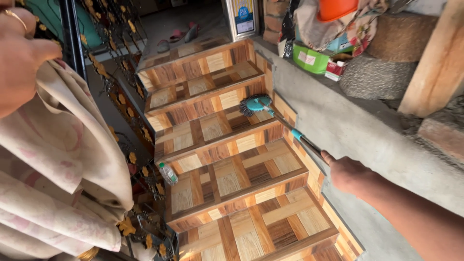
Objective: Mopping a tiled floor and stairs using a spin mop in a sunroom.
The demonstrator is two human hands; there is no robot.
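The right hand (349,173) is wrapped tight around the handle of a long mop (282,124), whose teal round head rests on a step of the wood-patterned stairs (232,183), three steps down. The left hand (19,53), its grip pressed together, bunches up a pale flowered cloth (63,159) beside the iron railing (125,121). A small plastic bottle (168,173) lies at a step's left edge.

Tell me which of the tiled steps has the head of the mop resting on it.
The third step up from the bottom of the picture: the round teal mop head sits at its back right. The right hand holds the handle. The step below carries only a plastic bottle.
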